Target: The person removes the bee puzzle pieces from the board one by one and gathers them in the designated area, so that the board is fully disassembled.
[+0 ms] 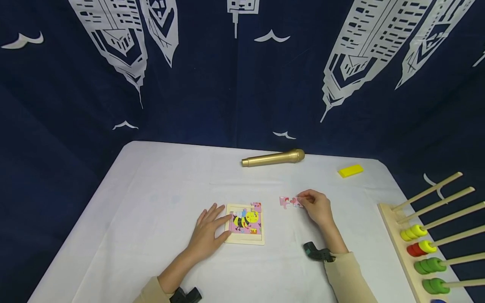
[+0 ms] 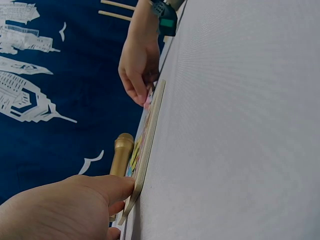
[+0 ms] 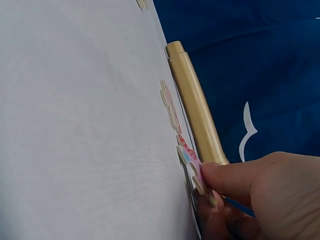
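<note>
A wooden tray puzzle (image 1: 244,242) with a bee picture (image 1: 246,219) lies on the table. One pink piece (image 1: 256,206) sits over its upper right edge. My left hand (image 1: 206,231) rests at the tray's left side, fingers spread, with index finger and thumb touching the frame. To the right of the tray, my right hand (image 1: 316,208) pinches a pink puzzle piece (image 3: 191,159) between thumb and fingers. Another pink puzzle piece (image 1: 284,202) lies just left of it on the cloth. The right fingertips partly hide the pinched piece.
A gold microphone (image 1: 273,159) lies near the table's back edge, with a yellow block (image 1: 350,171) to its right. On the right stands a wooden peg rack (image 1: 398,248) with coloured rings and long pegs slanting outward. A dark blue patterned curtain (image 1: 212,105) hangs behind the table.
</note>
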Demonstrator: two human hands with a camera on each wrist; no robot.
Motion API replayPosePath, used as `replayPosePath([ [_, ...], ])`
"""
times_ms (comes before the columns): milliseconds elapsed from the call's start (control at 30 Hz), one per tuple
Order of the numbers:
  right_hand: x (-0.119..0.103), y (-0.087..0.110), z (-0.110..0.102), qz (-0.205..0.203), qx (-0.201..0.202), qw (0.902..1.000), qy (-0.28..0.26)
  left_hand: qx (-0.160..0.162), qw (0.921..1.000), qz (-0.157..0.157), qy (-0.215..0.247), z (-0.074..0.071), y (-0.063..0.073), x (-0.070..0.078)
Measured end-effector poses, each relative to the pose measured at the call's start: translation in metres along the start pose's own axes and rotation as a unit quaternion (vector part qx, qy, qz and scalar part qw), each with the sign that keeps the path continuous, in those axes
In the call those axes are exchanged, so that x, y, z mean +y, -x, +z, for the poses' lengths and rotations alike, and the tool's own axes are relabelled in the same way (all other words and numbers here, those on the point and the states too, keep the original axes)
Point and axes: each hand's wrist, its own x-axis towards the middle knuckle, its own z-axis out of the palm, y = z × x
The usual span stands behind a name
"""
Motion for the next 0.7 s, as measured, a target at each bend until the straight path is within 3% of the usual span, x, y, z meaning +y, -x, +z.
replayPosePath([
  [367,0.0027,0.0006,0.0040,-0.012,0.034,0.9988,0.033,0.002,1.0000,-0.001,0.001,-0.0007,0.0000,-0.0001],
  [700,-0.0004,0.0013,0.0019,0.004,0.053,0.9986,-0.005,0.002,1.0000,-0.001,0.004,-0.0007,0.0000,0.0010],
])
